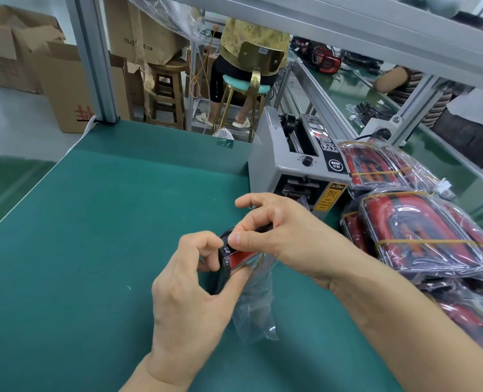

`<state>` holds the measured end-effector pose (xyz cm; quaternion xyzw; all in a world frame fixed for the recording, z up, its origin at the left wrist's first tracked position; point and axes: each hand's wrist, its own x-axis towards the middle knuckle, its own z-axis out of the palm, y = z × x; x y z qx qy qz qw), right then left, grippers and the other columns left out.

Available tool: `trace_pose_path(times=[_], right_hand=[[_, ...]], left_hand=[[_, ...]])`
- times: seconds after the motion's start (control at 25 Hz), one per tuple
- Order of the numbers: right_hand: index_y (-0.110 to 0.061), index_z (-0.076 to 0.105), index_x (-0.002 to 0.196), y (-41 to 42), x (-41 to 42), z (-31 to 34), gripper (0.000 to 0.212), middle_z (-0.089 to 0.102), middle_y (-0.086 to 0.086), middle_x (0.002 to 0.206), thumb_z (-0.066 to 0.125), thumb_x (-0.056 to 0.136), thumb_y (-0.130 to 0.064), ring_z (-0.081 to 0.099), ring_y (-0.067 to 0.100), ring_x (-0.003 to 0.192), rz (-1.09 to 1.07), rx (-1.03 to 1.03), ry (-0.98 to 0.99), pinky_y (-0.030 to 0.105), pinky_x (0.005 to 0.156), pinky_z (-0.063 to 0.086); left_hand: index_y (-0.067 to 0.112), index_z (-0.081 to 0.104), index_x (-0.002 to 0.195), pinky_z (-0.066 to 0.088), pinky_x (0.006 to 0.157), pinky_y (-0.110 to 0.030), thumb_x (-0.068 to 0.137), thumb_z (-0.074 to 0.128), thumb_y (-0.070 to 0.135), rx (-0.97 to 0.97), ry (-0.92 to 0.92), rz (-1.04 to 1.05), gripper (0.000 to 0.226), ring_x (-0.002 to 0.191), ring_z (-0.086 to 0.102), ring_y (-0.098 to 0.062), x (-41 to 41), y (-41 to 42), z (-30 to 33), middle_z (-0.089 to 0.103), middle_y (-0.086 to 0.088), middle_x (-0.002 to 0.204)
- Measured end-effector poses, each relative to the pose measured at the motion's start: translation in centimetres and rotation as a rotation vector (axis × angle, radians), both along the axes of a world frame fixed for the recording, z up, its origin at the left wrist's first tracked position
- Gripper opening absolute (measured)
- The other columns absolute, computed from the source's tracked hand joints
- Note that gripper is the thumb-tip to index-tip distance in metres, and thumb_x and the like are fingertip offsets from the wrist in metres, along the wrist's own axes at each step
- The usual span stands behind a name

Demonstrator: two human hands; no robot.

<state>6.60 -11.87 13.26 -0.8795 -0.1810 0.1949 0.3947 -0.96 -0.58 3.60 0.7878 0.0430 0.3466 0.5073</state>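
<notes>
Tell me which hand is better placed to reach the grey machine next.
Probably the right. The right hand pinches only the top of the bagged part, close to the grey machine. The left hand grips the part from below, farther away, so it could hold it alone.

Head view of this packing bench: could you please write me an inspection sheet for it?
Surface: green mat, flat.
Job's things: red-and-black lamp, partly inside a clear bag.
Clutter: grey dispenser and a pile of bagged lamps at right.
Hands: left hand grips the lamp from below; right hand pinches its top end.
Cables: black cord behind the dispenser; white cord at the mat's far left corner.
Surroundings: cardboard boxes, wooden stool, a seated person beyond the bench.
</notes>
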Motion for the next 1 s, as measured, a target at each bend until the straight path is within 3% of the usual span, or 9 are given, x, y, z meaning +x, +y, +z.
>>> trace_pose_path(times=[0.24,0.56,0.64,0.72,0.8,0.92,1.0], right_hand=[[-0.037,0.069,0.06,0.0,0.2,0.0,0.023,0.049,-0.026,0.117,0.075,0.081,-0.031,0.04,-0.003,0.127,0.011,-0.046,-0.053,0.049,0.111,0.025],[-0.037,0.068,0.06,0.3,-0.3,0.1,0.02,0.049,-0.022,0.107,0.077,0.076,-0.029,0.044,0.0,0.12,0.019,-0.085,-0.135,0.05,0.109,0.028],[-0.036,0.067,0.073,0.1,-0.3,-0.1,0.015,0.051,-0.017,0.106,0.079,0.072,-0.028,0.049,0.007,0.115,-0.033,-0.089,-0.126,0.048,0.106,0.034],[-0.034,0.062,0.098,-0.4,0.0,-0.3,0.033,0.054,-0.011,0.113,0.078,0.073,-0.02,0.056,0.016,0.106,-0.125,-0.016,-0.061,0.043,0.098,0.045],[-0.032,0.058,0.11,-0.5,0.0,-0.4,0.04,0.055,-0.012,0.118,0.071,0.079,-0.012,0.058,0.016,0.103,-0.196,0.118,-0.018,0.036,0.094,0.048],[-0.04,0.053,0.104,0.1,-0.6,-1.5,0.034,0.049,-0.02,0.116,0.072,0.077,-0.032,0.043,0.003,0.114,-0.121,-0.01,-0.171,0.037,0.109,0.028],[-0.041,0.052,0.104,0.0,-0.5,-2.3,0.032,0.05,-0.021,0.113,0.069,0.081,-0.028,0.043,0.001,0.11,-0.127,0.011,-0.211,0.042,0.113,0.023]], left_hand=[[0.031,0.047,0.092,0.039,0.072,-0.005,0.058,0.09,0.008,0.006,-0.002,0.001,0.059,0.074,0.05,-0.005,0.0,0.1,0.1,0.049,0.012,0.073],[0.02,0.058,0.084,0.04,0.066,-0.017,0.074,0.071,0.028,0.071,-0.12,-0.037,0.018,0.068,0.045,-0.008,0.2,0.3,0.2,0.048,0.005,0.071],[0.022,0.056,0.084,0.041,0.065,-0.017,0.074,0.07,0.029,0.081,-0.133,-0.036,0.019,0.067,0.047,-0.009,0.2,0.4,0.2,0.05,0.004,0.07],[0.02,0.058,0.083,0.04,0.066,-0.016,0.074,0.07,0.028,0.093,-0.137,-0.038,0.018,0.068,0.047,-0.009,0.2,0.4,0.1,0.051,0.004,0.071],[0.016,0.061,0.081,0.04,0.067,-0.015,0.073,0.07,0.03,0.101,-0.123,-0.036,0.019,0.068,0.047,-0.009,0.2,0.4,0.0,0.052,0.004,0.07],[0.017,0.062,0.084,0.04,0.067,-0.015,0.074,0.07,0.032,0.08,-0.106,-0.035,0.02,0.067,0.047,-0.009,0.3,0.3,0.0,0.051,0.004,0.069],[0.021,0.066,0.09,0.039,0.069,-0.011,0.076,0.069,0.033,0.099,-0.123,-0.054,0.019,0.069,0.048,-0.008,0.5,0.5,-0.1,0.051,0.006,0.071]])
